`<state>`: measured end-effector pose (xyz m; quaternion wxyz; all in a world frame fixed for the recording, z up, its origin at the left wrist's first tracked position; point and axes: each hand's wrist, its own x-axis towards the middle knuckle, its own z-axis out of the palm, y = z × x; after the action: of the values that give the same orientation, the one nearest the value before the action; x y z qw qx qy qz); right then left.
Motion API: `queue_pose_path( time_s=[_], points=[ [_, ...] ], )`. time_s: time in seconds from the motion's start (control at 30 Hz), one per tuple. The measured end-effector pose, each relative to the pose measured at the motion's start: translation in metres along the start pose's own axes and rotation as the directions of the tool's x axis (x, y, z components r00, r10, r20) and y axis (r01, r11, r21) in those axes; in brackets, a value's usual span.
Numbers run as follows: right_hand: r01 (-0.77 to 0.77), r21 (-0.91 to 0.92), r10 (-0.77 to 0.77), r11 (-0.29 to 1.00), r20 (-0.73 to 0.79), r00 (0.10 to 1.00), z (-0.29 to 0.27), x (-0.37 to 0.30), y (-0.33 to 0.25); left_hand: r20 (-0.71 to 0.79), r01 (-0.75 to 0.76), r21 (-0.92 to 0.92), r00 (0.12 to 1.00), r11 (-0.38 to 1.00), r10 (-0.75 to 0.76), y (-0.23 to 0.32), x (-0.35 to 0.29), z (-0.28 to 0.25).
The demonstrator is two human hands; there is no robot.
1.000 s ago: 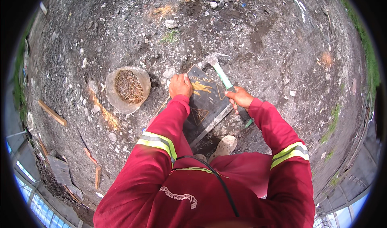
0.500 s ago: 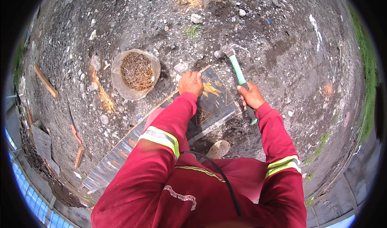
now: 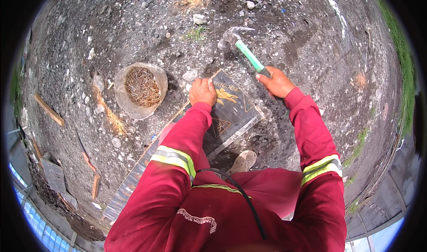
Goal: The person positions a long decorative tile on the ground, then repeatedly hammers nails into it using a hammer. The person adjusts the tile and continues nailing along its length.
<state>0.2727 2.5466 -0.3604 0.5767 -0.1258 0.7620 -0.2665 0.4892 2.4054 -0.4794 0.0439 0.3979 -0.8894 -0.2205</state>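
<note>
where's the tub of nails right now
In the head view, the tub of nails sits left of centre on the gravelly ground, a short way left of your left hand on the dark board.

Tilted claw hammer [image 3: 249, 55] (green-handled), black board [image 3: 232, 112] with gold markings, running diagonally

Tub [image 3: 125, 101] (nails [image 3: 143, 87] inside) left of far end of board [image 3: 235, 114] | hammer [image 3: 249, 55] beyond, right

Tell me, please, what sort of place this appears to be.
Probably an outdoor construction site: there is bare, stony ground, a tub of what look like nails, and a hammer in the person's right hand.
</note>
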Motion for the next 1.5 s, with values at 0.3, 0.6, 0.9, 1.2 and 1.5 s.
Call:
queue_pose_path(
  time_s=[0.3,0.6,0.9,1.2,1.5],
  points=[
    [-0.211,0.503,0.236,0.838,0.015,0.972,0.048,-0.024,0.047,0.042,0.016,0.04,0.999,0.999,-0.017,0.003,0.001,-0.001],
    [-0.009,0.747,0.184,0.664,-0.152,0.971,0.026,-0.026,0.057,0.031,-0.004,0.069,1.0,0.998,0.002,0.002,0.001,0.001],
    [0.092,-0.202,-0.158,0.975,-0.343,0.926,0.055,-0.044,0.069,0.066,0.019,0.049,0.998,0.999,-0.022,0.003,0.002,0.0],
    [0.498,-0.191,-0.533,0.846,-0.333,0.778,0.038,-0.088,0.013,0.001,0.002,-0.021,1.0,1.0,-0.002,0.001,0.001,-0.002],
    [0.448,-0.382,-0.538,0.808,-0.171,0.825,0.07,-0.054,0.063,-0.014,0.028,-0.033,0.999,0.999,-0.029,0.001,0.001,-0.002]
  ],
)
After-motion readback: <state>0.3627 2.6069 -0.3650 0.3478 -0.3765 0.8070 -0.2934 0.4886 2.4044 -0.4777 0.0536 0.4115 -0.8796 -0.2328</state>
